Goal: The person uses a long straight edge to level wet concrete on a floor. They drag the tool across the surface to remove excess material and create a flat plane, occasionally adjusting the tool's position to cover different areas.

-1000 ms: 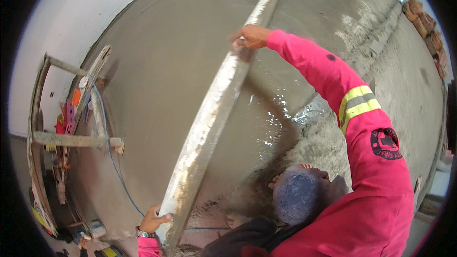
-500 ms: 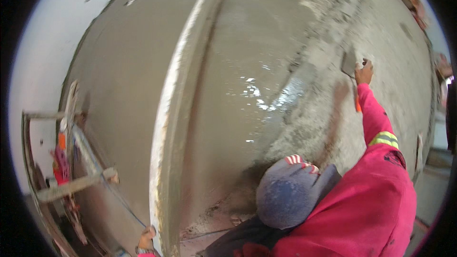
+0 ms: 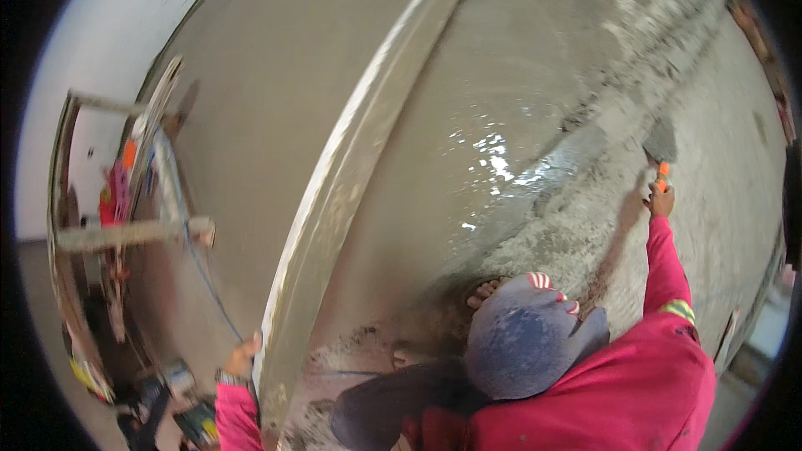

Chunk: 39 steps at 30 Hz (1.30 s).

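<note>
A long straightedge (image 3: 355, 167), white along one edge and smeared with cement, slants across wet grey mortar (image 3: 251, 117). Around its near end, on the left edge, the fingers of my left hand (image 3: 241, 359) are closed. Out to the right, my right hand (image 3: 660, 200) grips a trowel (image 3: 662, 142) by its orange handle. The flat, mortar-coated blade points away from me, over the rougher grey surface; I cannot tell whether it touches. Between my arms is a rounded grey-blue cloth shape (image 3: 526, 342) with red-and-white stripes, and bare toes (image 3: 484, 291) show beside it.
At the left, a wooden frame (image 3: 125, 234) stands near the pale wall (image 3: 92, 50), with pink and orange items hung on it. A thin blue cord (image 3: 215, 288) runs from it toward my left hand. Water shines on the mortar (image 3: 497, 163) in the middle.
The trowel's blade now points ahead, and my right hand holds its handle from the near side. In the picture, the straightedge leans further right, and more of my left forearm shows.
</note>
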Available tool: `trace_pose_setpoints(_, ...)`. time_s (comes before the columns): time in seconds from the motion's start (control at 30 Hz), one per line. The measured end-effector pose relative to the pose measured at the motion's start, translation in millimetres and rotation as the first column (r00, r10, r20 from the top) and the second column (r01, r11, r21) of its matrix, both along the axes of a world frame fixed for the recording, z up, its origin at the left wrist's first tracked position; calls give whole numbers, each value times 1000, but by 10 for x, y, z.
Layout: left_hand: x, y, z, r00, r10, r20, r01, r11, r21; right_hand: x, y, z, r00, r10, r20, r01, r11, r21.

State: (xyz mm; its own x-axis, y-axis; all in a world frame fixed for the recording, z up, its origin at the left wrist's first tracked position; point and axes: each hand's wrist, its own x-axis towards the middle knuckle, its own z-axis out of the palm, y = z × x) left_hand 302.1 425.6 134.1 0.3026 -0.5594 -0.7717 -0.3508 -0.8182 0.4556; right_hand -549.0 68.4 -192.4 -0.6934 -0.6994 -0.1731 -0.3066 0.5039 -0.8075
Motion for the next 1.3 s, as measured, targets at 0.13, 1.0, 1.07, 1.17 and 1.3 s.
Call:
trace_pose_setpoints(0.13,-203,-91,42,962,262,-81,-257,964,67,1088,-60,569,976,75,207,3,935,-354)
trace_pose_setpoints(1.0,-650,-63,-40,918,360,-165,-353,933,74,3459,555,1239,-144,729,-669,-982,-23,186)
trace_pose_setpoints(1.07,-462,305,-137,894,393,-214,-386,919,76,3446,204,1147,-70,755,-652,-968,107,228)
trace_pose_setpoints(1.17,-39,1112,-462,750,587,-305,-549,809,209,3464,-500,1053,74,745,-663,-936,281,211)
trace_pose_setpoints(1.3,-440,858,-35,980,162,-115,-135,969,208,3218,-1370,923,194,730,-655,-870,437,230)
